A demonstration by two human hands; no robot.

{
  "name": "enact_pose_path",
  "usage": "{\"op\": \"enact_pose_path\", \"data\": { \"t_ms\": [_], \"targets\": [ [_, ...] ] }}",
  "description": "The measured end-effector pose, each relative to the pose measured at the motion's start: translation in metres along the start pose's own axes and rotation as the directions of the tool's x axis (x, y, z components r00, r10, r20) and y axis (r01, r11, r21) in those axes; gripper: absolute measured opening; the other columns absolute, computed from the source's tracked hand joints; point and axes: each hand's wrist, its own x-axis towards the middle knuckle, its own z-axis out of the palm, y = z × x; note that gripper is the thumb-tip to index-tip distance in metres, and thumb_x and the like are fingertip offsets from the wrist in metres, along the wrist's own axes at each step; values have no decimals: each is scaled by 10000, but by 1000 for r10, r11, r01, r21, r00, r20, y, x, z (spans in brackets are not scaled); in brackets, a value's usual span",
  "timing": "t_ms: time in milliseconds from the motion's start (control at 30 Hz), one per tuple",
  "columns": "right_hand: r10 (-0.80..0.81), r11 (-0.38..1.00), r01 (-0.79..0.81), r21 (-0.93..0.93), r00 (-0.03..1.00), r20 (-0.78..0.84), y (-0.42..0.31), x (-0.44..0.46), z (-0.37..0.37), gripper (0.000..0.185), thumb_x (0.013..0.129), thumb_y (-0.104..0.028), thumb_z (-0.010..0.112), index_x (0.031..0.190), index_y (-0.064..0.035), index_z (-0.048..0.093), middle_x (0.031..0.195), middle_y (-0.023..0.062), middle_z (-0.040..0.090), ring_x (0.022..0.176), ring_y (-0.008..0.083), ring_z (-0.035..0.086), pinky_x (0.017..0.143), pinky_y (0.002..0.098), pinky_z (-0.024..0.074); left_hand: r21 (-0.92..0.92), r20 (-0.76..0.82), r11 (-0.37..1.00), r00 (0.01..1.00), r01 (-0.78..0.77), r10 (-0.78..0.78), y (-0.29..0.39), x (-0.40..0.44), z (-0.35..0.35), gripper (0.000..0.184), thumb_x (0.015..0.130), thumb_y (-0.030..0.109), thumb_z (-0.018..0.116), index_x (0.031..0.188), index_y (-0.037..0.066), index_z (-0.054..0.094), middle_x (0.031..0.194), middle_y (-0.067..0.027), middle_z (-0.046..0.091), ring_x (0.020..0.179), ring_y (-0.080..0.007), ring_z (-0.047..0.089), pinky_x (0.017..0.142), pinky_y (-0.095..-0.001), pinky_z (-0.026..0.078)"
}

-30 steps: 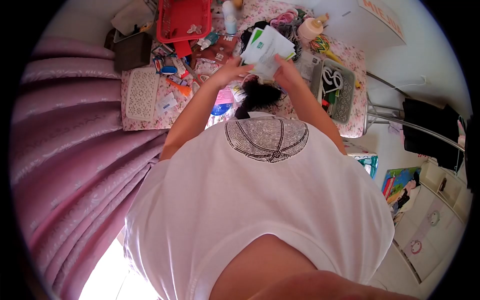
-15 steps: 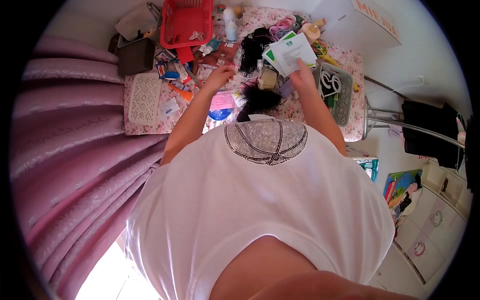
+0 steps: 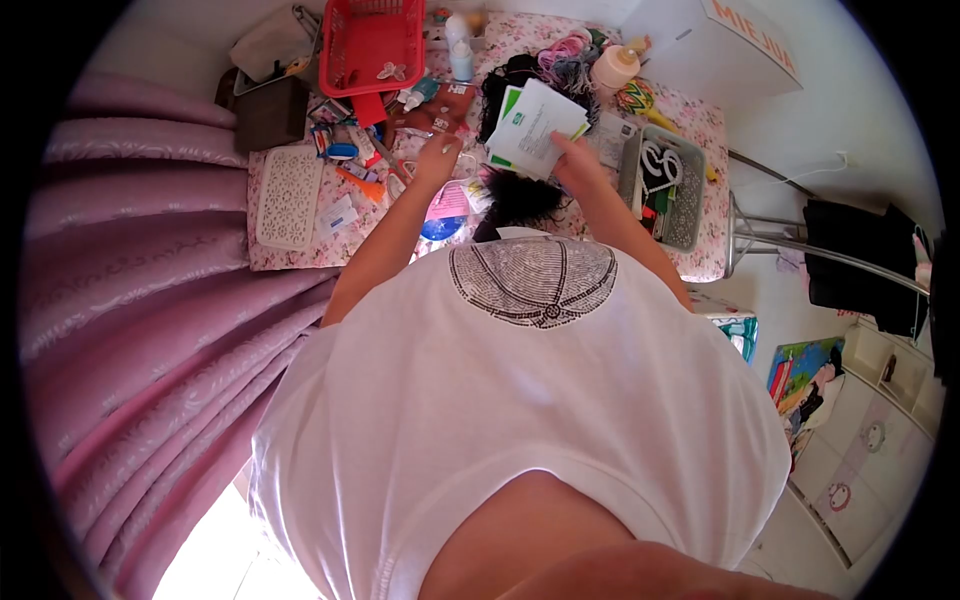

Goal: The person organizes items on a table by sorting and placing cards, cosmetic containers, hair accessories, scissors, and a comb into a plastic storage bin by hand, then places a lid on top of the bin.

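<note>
Cards: pinched in my right hand
Left hand: fingers curled, contents I cannot tell
Grey basket: right of the card grip

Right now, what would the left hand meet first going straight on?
Likely the brown packet, just past the fingers of the left hand. Depth is unclear from this one view, so the hand might pass over it.

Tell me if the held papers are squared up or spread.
Spread: green edges poke out beneath the white sheet in the right hand.
</note>
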Motion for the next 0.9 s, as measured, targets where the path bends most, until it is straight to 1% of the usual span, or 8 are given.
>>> {"op": "enact_pose_path", "data": {
  "t_ms": [67,167,300,467,600,700,800,900],
  "targets": [
    [6,999,-3,-42,999,53,4,0,4,341,811,-39,471,1142,-48,386,1104,98,491,1007,261,492,852,422,403,-633,234,733,964,246,-122,41,-8,-3,347,800,320,511,1039,70,480,978,-49,533,889,-183,522,728,-309,429],
    [0,992,13,-123,995,100,7,0,14,354,810,-27,464,1151,-62,373,1101,86,488,1004,238,489,833,391,411,-596,455,750,890,287,22,97,-24,-13,382,827,291,495,1126,79,390,1059,-43,485,952,-196,492,732,-305,430],
    [-163,919,190,-346,981,104,13,7,17,567,760,-83,568,1229,-50,252,1145,120,424,1019,230,452,852,354,384,-523,219,841,930,-143,295,70,-9,20,342,818,207,500,1098,45,388,980,-133,531,894,-225,533,708,-302,438],
    [-579,533,403,-744,815,28,17,1,34,1022,549,-257,762,1266,-9,77,1228,222,213,1131,292,272,935,383,262,148,195,941,941,-306,275,101,-22,15,286,805,133,439,1063,17,396,839,-249,545,792,-366,549,673,-417,432],
    [-638,346,396,-850,764,96,11,-3,43,991,527,-310,771,1249,-27,154,1190,215,199,1114,316,234,951,385,216,73,191,920,911,-385,366,116,-29,17,280,789,115,446,1051,18,428,879,-258,537,848,-387,519,691,-432,420],
    [-612,442,417,-795,787,72,2,-8,48,908,554,-331,754,1228,-47,215,1131,183,234,1078,310,261,932,382,243,-236,451,935,822,-266,347,104,-18,17,397,812,157,473,1176,63,346,975,-122,529,852,-247,552,686,-372,450],
    [-594,444,441,-780,797,113,-2,-10,47,824,585,-330,736,1206,-76,257,1134,172,237,1080,298,269,922,381,259,-580,639,711,763,398,94,107,-24,6,505,792,155,521,1227,131,266,1140,-49,381,1003,-168,445,749,-375,440],
    [-572,367,483,-795,791,216,-1,-14,49,759,603,-329,722,1175,-81,288,1132,171,249,1078,293,271,922,378,257,-608,685,666,709,431,166,101,-21,2,575,758,203,575,1202,188,211,1226,-15,291,1111,-168,350,801,-404,404]
  ]
}}
